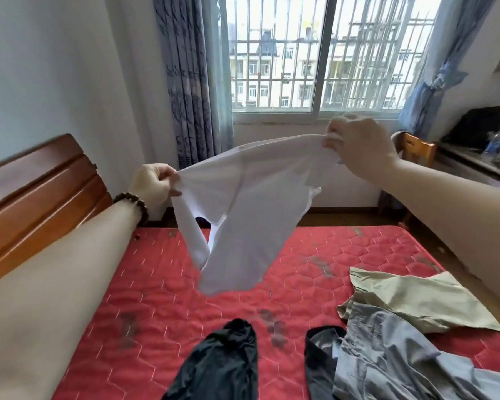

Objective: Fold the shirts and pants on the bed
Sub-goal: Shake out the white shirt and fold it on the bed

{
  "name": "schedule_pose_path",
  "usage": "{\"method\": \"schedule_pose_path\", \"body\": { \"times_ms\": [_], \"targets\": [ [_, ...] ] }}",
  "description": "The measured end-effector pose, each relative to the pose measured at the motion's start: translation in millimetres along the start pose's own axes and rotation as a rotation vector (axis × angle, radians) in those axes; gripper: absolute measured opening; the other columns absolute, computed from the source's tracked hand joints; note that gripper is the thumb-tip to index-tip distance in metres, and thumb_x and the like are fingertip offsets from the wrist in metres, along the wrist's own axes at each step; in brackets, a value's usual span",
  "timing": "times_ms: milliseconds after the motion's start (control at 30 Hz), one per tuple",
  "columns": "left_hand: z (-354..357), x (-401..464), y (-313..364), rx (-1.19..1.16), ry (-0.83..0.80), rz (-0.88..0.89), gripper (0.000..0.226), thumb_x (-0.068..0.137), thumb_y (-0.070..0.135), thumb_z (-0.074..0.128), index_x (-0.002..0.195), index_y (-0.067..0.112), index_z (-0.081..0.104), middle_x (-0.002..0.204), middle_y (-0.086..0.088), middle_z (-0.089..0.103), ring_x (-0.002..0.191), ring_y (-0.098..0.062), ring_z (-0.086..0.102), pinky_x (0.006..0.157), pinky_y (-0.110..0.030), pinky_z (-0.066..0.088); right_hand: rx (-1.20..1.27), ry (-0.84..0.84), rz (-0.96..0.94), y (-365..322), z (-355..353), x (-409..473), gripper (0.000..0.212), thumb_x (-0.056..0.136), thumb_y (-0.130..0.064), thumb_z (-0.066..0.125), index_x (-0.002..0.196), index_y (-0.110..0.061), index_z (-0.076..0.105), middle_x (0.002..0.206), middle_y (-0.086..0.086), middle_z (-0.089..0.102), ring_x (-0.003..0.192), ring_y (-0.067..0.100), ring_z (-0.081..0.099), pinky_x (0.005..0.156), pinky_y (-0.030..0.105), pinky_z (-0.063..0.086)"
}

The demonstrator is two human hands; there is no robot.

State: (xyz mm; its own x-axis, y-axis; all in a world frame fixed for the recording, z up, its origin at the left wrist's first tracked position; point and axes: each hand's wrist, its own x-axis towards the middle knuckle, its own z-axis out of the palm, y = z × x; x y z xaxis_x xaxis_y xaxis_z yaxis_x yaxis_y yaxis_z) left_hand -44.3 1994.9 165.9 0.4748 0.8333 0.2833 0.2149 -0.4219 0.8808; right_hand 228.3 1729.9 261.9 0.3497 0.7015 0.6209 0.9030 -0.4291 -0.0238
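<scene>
A white shirt (pixel 248 203) hangs in the air over the red quilted mattress (pixel 162 290). My left hand (pixel 152 184), with a bead bracelet on its wrist, pinches the shirt's left edge. My right hand (pixel 358 144) grips its right edge higher up, so the cloth stretches between them and its lower part dangles free. On the mattress lie black pants (pixel 223 362) at the front, a grey garment (pixel 387 350) at the front right, and a khaki garment (pixel 416 298) behind it.
A wooden headboard (pixel 38 192) borders the bed on the left. Beyond the bed are a barred window (pixel 324 53) with blue curtains (pixel 188 82), a wooden chair (pixel 416 148) and a cluttered desk (pixel 479 157) at the right.
</scene>
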Motion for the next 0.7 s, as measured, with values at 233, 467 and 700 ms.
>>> {"method": "schedule_pose_path", "body": {
  "times_ms": [233,467,700],
  "targets": [
    [29.7,-94.7,-63.7,0.371,-0.091,0.182,0.009,0.083,0.010,0.069,0.075,0.013,0.071,0.068,-0.001,0.070,0.065,-0.017,0.064,0.064,-0.029,0.049,-0.130,-0.025,-0.280,10.2,39.9,-110.1,0.012,0.074,-0.005,0.070,0.079,-0.004,0.058,0.079,0.011,0.069,0.084,0.028,0.068,0.110,0.047,0.032],
    [98.4,-255.1,-209.6,0.599,-0.482,0.044,0.011,0.085,0.005,0.061,0.078,0.006,0.070,0.078,-0.008,0.070,0.076,-0.021,0.064,0.071,-0.035,0.047,-0.044,-0.435,-0.389,8.9,152.1,-351.3,0.044,0.046,0.008,0.078,0.085,-0.009,0.067,0.066,-0.002,0.066,0.063,0.016,0.068,0.075,0.031,0.058],
    [140.3,-438.2,-336.1,0.688,-0.737,-0.191,0.019,0.091,0.011,0.052,0.077,0.004,0.063,0.077,-0.010,0.066,0.077,-0.026,0.062,0.073,-0.036,0.045,-0.014,-1.021,-0.346,-26.5,227.3,-587.7,0.062,0.080,0.007,0.043,0.140,-0.007,0.043,0.141,0.007,0.048,0.133,0.023,0.044,0.116,0.033,0.027]
  ]
}}
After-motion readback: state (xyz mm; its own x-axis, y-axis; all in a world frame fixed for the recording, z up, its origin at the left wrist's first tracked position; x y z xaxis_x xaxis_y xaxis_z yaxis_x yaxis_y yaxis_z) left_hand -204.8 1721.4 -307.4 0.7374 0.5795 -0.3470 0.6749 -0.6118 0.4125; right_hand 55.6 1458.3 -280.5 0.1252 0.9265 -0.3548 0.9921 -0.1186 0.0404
